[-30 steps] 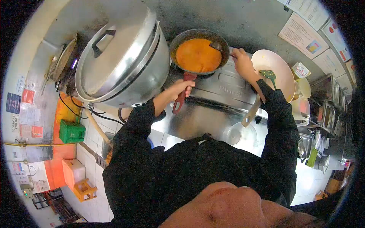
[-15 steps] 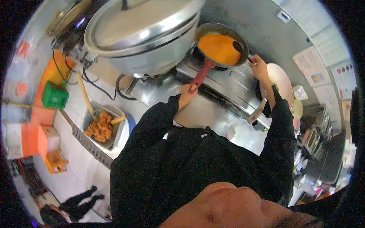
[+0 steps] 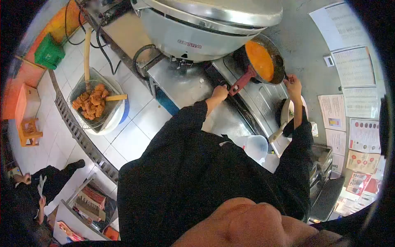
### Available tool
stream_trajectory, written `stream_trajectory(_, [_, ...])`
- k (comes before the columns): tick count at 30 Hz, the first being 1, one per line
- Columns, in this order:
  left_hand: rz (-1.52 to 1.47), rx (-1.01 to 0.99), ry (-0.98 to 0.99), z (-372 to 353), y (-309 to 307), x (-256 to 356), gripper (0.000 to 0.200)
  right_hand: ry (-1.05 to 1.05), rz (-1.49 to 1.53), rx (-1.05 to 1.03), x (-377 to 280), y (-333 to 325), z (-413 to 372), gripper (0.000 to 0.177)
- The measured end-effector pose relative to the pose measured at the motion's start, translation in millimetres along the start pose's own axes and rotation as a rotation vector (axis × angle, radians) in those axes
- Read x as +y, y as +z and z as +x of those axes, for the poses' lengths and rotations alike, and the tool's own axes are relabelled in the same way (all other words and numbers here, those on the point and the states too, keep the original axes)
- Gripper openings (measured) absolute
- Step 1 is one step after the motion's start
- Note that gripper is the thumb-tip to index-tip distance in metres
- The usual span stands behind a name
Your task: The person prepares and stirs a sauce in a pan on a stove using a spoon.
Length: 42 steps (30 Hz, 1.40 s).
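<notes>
A dark frying pan (image 3: 278, 48) with orange sauce (image 3: 260, 61) sits on the gas stove (image 3: 242, 101). Its red handle (image 3: 242, 81) points down toward me. Just left of the handle's end is my left hand (image 3: 218, 94), fingers curled at the stove's front edge; what they grip is hidden. My right hand (image 3: 293, 87), at the pan's right rim, is closed on the dark handle of a black ladle (image 3: 285, 75). The ladle's head is hard to make out against the pan.
A large lidded metal cooker (image 3: 197, 31) stands left of the pan. A pale pan (image 3: 288, 111) and a clear plastic container (image 3: 254, 147) are nearer me. Fried pieces (image 3: 92, 103) fill a strainer on a bucket at left. Another person (image 3: 45, 185) is lower left.
My left hand has come off the end of the red handle and moved to the stove's front edge. My right hand has shifted the ladle to the pan's right rim. The view has turned.
</notes>
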State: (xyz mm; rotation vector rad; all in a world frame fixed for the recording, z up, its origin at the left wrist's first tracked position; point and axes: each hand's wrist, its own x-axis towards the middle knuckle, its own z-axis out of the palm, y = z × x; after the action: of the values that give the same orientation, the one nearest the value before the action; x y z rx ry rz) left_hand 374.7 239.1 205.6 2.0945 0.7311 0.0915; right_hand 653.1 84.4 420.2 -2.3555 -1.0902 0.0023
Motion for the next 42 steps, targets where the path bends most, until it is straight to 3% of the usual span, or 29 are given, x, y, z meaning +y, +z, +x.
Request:
stream_trajectory(4, [0.001,0.113,0.072,-8.5,-2.2,3.5,0.027,0.013,-0.193,0.111,-60.6,-22.7,-16.9,0.022])
stream_trajectory(7, [-0.199,-0.03,-0.087,-8.5,-9.0,5.4,0.026,0.002,-0.265,0.143,-77.2,-29.7,-25.7,0.023])
stream_trajectory(10, [-0.073,0.07,-0.04,-16.6,-22.2,10.3,0.028,0.03,-0.139,0.193,-79.0,-32.9,-34.5,0.018])
stream_trajectory(13, [-0.162,-0.089,-0.058,-10.7,-21.2,6.0,0.031,-0.046,-0.155,0.204,-71.2,-33.9,-38.2,0.016])
stream_trajectory(16, [-0.176,0.003,-0.058,0.4,1.0,-3.9,0.04,0.026,-0.185,0.261,-51.6,-19.9,-37.7,0.02])
stream_trajectory(18, [-0.536,-0.078,-0.314,-8.8,-10.8,2.4,0.061,-0.311,-0.306,0.171,-6.1,5.5,-44.3,0.018])
stream_trajectory(19, [-0.535,-0.085,-0.307,-11.7,-6.5,-1.2,0.061,-0.084,-0.441,-0.209,-35.1,1.0,-67.1,0.015])
stream_trajectory(21, [-0.592,-0.105,-0.278,-18.5,0.7,-13.7,0.078,-0.052,-0.232,0.012,-45.1,13.7,-76.7,0.014])
stream_trajectory(24, [-0.689,-0.065,-0.262,-34.1,10.2,-32.2,0.077,-0.189,-0.362,0.166,-57.5,10.5,-78.7,0.013])
stream_trajectory(27, [-0.681,-0.087,-0.234,-60.0,-4.1,-27.9,0.071,-0.233,-0.397,0.116,-24.0,16.2,-76.6,0.016])
stream_trajectory(28, [-0.685,-0.096,-0.202,-59.5,-3.5,-30.1,0.068,-0.16,-0.365,0.207,-54.0,12.2,-79.3,0.015])
stream_trajectory(31, [-0.769,-0.095,-0.136,-55.6,14.7,-40.6,0.063,-0.23,-0.466,0.094,-35.2,23.8,-80.9,0.018])
stream_trajectory(33, [-0.721,-0.126,-0.104,-68.0,6.9,-35.9,0.062,-0.166,-0.433,0.074,-30.2,28.1,-80.8,0.019])
stream_trajectory(35, [-0.674,-0.159,-0.052,-71.2,2.6,-32.4,0.061,-0.118,-0.317,0.287,-60.2,26.4,-77.0,0.024])
stream_trajectory(37, [-0.69,-0.11,-0.005,-74.6,10.7,-35.3,0.056,-0.094,-0.461,0.027,-43.3,37.2,-78.7,0.025])
stream_trajectory(39, [-0.741,-0.204,-0.071,-90.2,-3.6,-19.1,0.05,-0.138,-0.402,0.044,-12.8,42.5,-62.4,0.029])
stream_trajectory(40, [-0.681,-0.211,0.009,-88.6,3.6,-26.8,0.046,0.049,-0.18,0.132,-77.4,18.6,-76.2,0.032])
stream_trajectory(42, [-0.669,-0.3,-0.007,-91.8,9.3,-31.1,0.042,0.402,0.311,0.127,-115.2,-15.5,-84.0,0.024])
